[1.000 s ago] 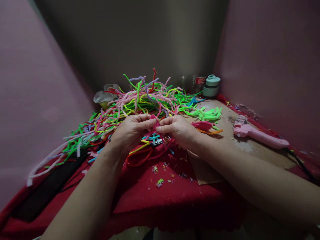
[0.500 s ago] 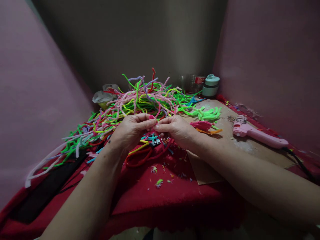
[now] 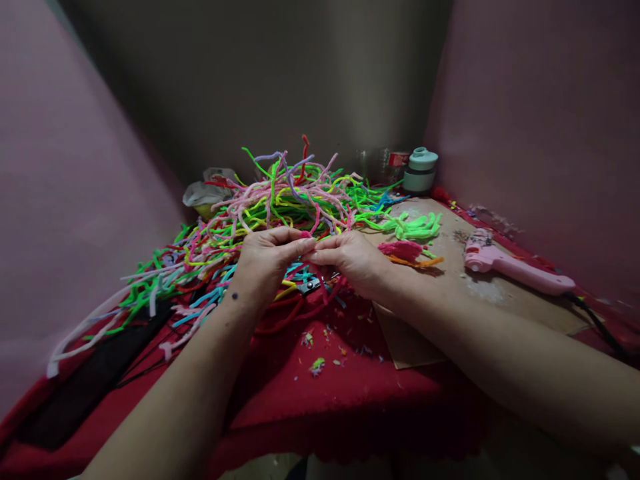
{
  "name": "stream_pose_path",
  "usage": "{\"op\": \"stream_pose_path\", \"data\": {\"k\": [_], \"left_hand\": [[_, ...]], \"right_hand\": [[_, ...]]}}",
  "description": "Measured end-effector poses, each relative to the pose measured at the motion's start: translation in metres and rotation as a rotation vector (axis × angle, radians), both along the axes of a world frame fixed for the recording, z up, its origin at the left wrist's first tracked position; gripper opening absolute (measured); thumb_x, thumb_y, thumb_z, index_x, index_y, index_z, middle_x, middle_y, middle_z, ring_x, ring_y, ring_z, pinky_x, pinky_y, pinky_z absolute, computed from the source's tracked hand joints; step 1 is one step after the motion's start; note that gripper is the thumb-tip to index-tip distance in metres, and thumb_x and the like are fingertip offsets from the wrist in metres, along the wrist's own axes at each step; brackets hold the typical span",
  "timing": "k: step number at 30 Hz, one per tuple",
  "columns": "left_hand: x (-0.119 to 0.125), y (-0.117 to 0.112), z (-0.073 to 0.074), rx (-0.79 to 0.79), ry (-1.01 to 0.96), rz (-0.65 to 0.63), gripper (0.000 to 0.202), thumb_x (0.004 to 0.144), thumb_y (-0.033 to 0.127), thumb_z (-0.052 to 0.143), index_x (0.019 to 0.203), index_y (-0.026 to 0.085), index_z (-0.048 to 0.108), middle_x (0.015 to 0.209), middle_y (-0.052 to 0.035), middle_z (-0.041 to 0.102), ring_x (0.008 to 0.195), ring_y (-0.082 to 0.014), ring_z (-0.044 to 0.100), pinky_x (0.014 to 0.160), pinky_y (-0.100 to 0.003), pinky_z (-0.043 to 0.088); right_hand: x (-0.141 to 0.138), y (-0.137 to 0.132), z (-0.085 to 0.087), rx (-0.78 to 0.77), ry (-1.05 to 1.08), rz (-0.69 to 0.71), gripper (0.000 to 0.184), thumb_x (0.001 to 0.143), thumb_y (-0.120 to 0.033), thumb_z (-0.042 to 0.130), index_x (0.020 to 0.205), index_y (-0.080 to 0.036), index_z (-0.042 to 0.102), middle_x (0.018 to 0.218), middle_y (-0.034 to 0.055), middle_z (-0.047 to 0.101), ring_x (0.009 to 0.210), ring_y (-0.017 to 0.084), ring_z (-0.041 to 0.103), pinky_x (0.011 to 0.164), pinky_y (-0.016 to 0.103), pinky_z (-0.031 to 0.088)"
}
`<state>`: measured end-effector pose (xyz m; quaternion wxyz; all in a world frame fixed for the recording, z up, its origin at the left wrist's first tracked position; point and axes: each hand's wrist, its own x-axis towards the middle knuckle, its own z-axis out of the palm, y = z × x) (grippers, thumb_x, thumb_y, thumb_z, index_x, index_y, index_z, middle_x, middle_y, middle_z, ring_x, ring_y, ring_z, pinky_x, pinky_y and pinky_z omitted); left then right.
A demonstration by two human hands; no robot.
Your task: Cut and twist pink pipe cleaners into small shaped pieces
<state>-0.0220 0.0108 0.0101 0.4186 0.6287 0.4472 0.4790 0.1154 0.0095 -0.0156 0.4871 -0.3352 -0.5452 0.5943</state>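
My left hand (image 3: 270, 260) and my right hand (image 3: 347, 260) meet fingertip to fingertip over the middle of the table. Both pinch a dark pink pipe cleaner (image 3: 323, 283), whose loose length hangs below the fingers; its upper part is mostly covered by them. Just beneath lies a cutting tool with a metal head (image 3: 310, 287) and yellow and red handles, partly hidden by my left hand. Right behind my fingers rises a tangled heap of pipe cleaners (image 3: 295, 193) in pink, green, yellow, lilac and red.
On the right a pink hot glue gun (image 3: 517, 267) with a black cord rests on a cardboard sheet (image 3: 450, 300). Bright green pieces (image 3: 417, 227) and a dark pink shape (image 3: 400, 251) lie nearby. A mint bottle (image 3: 421, 170) stands at the back. Fuzz scraps dot the red cloth (image 3: 340, 393).
My left hand has shifted slightly right and closer to my right hand, covering more of the pink pipe cleaner and of the tool's handles. My right hand has barely moved.
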Motion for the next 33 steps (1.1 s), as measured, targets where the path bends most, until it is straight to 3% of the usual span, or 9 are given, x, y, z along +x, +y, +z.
{"op": "stream_pose_path", "data": {"k": [6, 10, 14, 19, 25, 29, 33], "left_hand": [[0.0001, 0.002, -0.0016, -0.043, -0.038, 0.01, 0.015, 0.059, 0.026, 0.073, 0.057, 0.015, 0.062, 0.047, 0.0046, 0.049, 0.044, -0.0056, 0.038, 0.044, -0.021, 0.027], [-0.001, 0.0056, -0.005, -0.049, -0.054, 0.005, 0.018, 0.061, 0.027, 0.071, 0.057, 0.014, 0.059, 0.047, 0.004, 0.048, 0.045, -0.0061, 0.039, 0.044, -0.021, 0.027], [-0.0021, 0.0055, -0.0051, -0.05, -0.04, -0.019, 0.018, 0.065, 0.027, 0.069, 0.059, 0.014, 0.058, 0.048, 0.0044, 0.048, 0.045, -0.0059, 0.039, 0.044, -0.02, 0.027], [-0.0017, 0.002, -0.0024, -0.066, 0.028, -0.064, 0.015, 0.064, 0.026, 0.07, 0.069, 0.013, 0.063, 0.058, 0.0036, 0.054, 0.05, -0.0055, 0.043, 0.048, -0.018, 0.03], [0.004, -0.0012, -0.0046, -0.013, 0.126, 0.012, 0.016, 0.07, 0.027, 0.061, 0.063, 0.014, 0.055, 0.051, 0.0049, 0.047, 0.047, -0.0061, 0.038, 0.045, -0.019, 0.028], [0.0061, -0.0016, -0.0062, -0.006, 0.193, 0.008, 0.015, 0.071, 0.027, 0.056, 0.063, 0.015, 0.053, 0.051, 0.0046, 0.047, 0.047, -0.0072, 0.038, 0.045, -0.02, 0.028], [0.0055, -0.0006, -0.0076, 0.079, 0.382, 0.081, 0.018, 0.071, 0.03, 0.055, 0.06, 0.016, 0.052, 0.049, 0.0047, 0.044, 0.047, -0.0079, 0.036, 0.045, -0.021, 0.026]], "right_hand": [[-0.0008, 0.0019, -0.0059, 0.105, -0.082, -0.042, 0.02, 0.066, -0.019, 0.054, 0.046, -0.014, 0.055, 0.04, -0.005, 0.044, 0.041, 0.006, 0.035, 0.045, 0.024, 0.027], [-0.0005, 0.0013, -0.0055, 0.08, -0.065, -0.057, 0.016, 0.066, -0.018, 0.053, 0.05, -0.014, 0.057, 0.042, -0.0044, 0.046, 0.04, 0.006, 0.037, 0.043, 0.022, 0.028], [-0.0007, 0.0014, -0.0034, 0.038, -0.05, -0.155, 0.006, 0.061, -0.016, 0.057, 0.056, -0.014, 0.057, 0.047, -0.0036, 0.051, 0.043, 0.007, 0.044, 0.044, 0.021, 0.034], [-0.0002, 0.0023, -0.0025, 0.055, -0.13, -0.268, 0.005, 0.063, -0.016, 0.056, 0.059, -0.013, 0.057, 0.048, -0.0042, 0.05, 0.044, 0.006, 0.042, 0.045, 0.021, 0.033], [-0.0014, 0.0012, -0.0025, 0.148, -0.21, -0.331, 0.005, 0.064, -0.017, 0.055, 0.06, -0.014, 0.056, 0.053, -0.0043, 0.052, 0.048, 0.006, 0.043, 0.049, 0.021, 0.035], [-0.0031, 0.0026, -0.0036, 0.176, -0.324, -0.338, 0.006, 0.065, -0.017, 0.053, 0.059, -0.014, 0.055, 0.053, -0.0027, 0.053, 0.048, 0.008, 0.045, 0.048, 0.021, 0.035], [-0.003, 0.0021, -0.0036, 0.321, -0.613, -0.362, 0.013, 0.07, -0.019, 0.052, 0.06, -0.014, 0.058, 0.058, 0.0019, 0.059, 0.053, 0.01, 0.048, 0.052, 0.022, 0.035]]}}
